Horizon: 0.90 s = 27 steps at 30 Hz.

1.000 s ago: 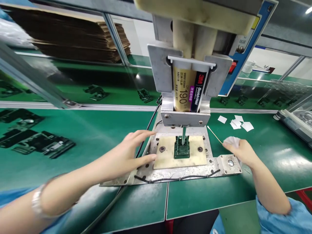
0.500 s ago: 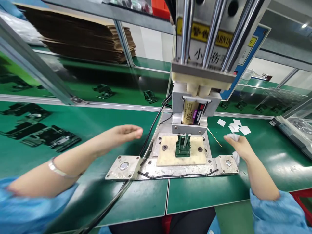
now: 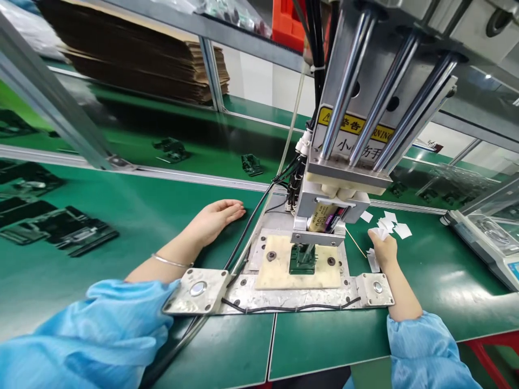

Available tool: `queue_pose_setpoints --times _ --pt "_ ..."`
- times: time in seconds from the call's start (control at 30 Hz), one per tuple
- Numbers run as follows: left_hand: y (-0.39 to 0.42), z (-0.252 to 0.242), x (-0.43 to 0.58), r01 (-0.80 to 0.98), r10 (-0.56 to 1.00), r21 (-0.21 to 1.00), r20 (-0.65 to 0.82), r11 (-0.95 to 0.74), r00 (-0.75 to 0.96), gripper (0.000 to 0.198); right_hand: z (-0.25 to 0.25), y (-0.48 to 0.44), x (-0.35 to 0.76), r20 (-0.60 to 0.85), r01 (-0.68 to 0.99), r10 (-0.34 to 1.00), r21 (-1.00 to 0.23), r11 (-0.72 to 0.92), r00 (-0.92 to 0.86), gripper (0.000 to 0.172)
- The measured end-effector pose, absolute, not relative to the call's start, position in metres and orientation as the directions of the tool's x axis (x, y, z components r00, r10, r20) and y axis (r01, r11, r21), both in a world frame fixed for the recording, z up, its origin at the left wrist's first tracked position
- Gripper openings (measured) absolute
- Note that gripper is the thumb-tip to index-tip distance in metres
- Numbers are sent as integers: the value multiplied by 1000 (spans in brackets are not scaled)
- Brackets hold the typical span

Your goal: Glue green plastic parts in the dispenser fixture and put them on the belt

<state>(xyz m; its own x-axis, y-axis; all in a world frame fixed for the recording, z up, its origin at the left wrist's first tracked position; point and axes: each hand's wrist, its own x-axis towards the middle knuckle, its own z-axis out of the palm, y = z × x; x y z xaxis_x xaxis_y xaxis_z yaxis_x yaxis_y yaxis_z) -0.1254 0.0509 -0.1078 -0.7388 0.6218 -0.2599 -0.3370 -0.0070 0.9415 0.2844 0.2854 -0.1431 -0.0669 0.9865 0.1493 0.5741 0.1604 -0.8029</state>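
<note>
A glue-dispensing press stands in the middle of the green bench, with a 3M adhesive cartridge [image 3: 327,218] held in its metal head. Its nozzle points down at a small dark green part [image 3: 302,261] seated in a cream fixture plate [image 3: 279,265]. My left hand [image 3: 214,218] rests flat on the mat left of the metal base, fingers stretched out and holding nothing. My right hand [image 3: 383,247] sits right of the fixture, closed on a white wipe [image 3: 373,260]. A thin wooden stick [image 3: 357,242] lies between that hand and the press.
The metal base plate [image 3: 284,297] carries a round button at each end, left button [image 3: 197,288] and right button [image 3: 377,286]. A black cable [image 3: 243,232] runs past my left hand. Small white paper squares [image 3: 391,224] lie behind my right hand. Dark parts [image 3: 60,229] lie far left, a scale [image 3: 486,237] far right.
My left hand has lifted off the left button and moved back to rest flat on the mat. The view has pulled back and tilted up. My right hand stayed beside the fixture.
</note>
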Motion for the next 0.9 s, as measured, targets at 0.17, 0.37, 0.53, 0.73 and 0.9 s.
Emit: queue_pose_setpoints --times 0.17,0.37,0.53,0.73,0.9 --pt "54 -114 -128 -268 657 963 -207 8 -725 23 -143 287 285 130 568 989 -810 145 -67 52" --pt "52 -116 -128 -216 674 975 -190 47 -714 32 -133 281 282 98 577 994 -809 111 -54 52" --pt "52 -115 -129 -226 685 973 -197 49 -702 35 -129 277 280 73 551 996 -830 88 -48 51" --pt "51 -114 -128 -241 691 970 -176 2 -701 36 -128 277 280 36 545 999 -837 48 -33 52" --pt "50 -117 -129 -202 689 979 -158 17 -707 31 -132 279 281 52 511 998 -857 59 -29 51"
